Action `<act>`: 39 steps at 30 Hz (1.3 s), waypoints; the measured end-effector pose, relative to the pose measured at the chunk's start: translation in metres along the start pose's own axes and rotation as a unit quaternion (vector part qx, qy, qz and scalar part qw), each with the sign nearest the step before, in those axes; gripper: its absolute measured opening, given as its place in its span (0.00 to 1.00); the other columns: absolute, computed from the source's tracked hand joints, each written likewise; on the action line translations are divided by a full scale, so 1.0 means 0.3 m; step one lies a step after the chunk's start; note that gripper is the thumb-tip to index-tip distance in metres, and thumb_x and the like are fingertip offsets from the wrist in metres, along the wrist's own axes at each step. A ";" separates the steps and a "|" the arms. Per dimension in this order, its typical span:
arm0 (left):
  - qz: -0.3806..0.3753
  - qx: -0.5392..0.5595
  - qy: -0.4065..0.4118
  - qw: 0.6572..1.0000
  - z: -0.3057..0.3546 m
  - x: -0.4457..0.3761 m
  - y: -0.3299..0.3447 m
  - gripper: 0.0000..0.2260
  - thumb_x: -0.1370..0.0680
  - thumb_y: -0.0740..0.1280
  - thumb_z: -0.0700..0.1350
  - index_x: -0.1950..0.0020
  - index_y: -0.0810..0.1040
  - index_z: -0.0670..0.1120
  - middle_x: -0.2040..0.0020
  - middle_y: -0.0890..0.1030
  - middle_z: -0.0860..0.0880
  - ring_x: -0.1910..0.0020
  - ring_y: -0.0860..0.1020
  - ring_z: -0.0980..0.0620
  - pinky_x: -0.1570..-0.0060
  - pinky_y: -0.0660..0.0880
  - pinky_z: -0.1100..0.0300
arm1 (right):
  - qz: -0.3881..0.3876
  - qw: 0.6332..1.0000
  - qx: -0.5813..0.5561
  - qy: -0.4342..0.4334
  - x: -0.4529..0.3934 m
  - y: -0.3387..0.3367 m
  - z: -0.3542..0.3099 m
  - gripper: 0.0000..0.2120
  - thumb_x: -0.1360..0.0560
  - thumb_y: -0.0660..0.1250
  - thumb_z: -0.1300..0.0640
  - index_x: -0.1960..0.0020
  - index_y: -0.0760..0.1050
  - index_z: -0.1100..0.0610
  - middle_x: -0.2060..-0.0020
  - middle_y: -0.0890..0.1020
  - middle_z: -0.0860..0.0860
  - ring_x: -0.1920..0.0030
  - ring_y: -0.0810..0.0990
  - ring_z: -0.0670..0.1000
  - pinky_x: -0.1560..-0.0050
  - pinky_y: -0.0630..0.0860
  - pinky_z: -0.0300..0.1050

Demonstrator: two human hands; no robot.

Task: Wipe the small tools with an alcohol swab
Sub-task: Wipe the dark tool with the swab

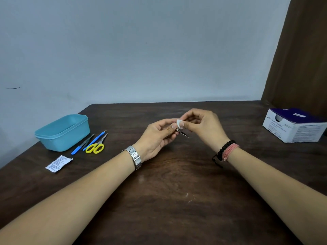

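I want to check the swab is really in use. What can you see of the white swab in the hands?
The alcohol swab is a small white pad, soft and folded. The right hand pinches it above the table, pressing it onto the top of a small metal tool held by the left hand. Fingers hide part of it.

White swab (180,123) pinched against small metal tool (183,133) held above the table; scissors (96,146) lie beside tub

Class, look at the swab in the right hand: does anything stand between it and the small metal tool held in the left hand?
Nothing visible does: the swab already lies against the tool.
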State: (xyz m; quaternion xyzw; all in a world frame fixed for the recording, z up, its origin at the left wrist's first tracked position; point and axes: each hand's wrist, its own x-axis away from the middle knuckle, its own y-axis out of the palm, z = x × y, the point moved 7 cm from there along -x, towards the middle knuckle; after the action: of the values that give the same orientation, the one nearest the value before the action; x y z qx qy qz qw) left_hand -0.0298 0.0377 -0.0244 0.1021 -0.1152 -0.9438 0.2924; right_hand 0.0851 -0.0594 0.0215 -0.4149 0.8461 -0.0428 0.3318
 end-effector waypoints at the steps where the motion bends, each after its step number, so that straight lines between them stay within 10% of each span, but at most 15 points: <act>1: -0.001 -0.003 -0.002 1.000 -0.001 0.000 0.002 0.10 0.22 0.67 0.37 0.42 0.81 0.41 0.55 0.83 0.46 0.60 0.79 0.56 0.59 0.78 0.66 | 0.015 1.000 0.003 0.001 -0.001 -0.007 0.002 0.04 0.30 0.77 0.58 0.59 0.82 0.54 0.64 0.85 0.47 0.63 0.82 0.44 0.56 0.81 0.43; 39: -0.016 -0.016 -0.042 0.999 -0.021 -0.003 0.008 0.08 0.21 0.66 0.37 0.45 0.82 0.42 0.56 0.83 0.45 0.60 0.79 0.56 0.59 0.78 0.67 | 0.052 0.998 0.036 -0.001 -0.009 -0.043 0.015 0.05 0.30 0.77 0.57 0.62 0.81 0.56 0.68 0.83 0.44 0.69 0.77 0.38 0.64 0.70 0.29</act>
State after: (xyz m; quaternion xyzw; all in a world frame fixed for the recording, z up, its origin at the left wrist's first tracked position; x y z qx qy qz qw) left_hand -0.0261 0.0354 -0.0297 0.0598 -0.1103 -0.9537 0.2735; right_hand 0.0977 -0.0648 0.0239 -0.3583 0.8641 -0.0561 0.3491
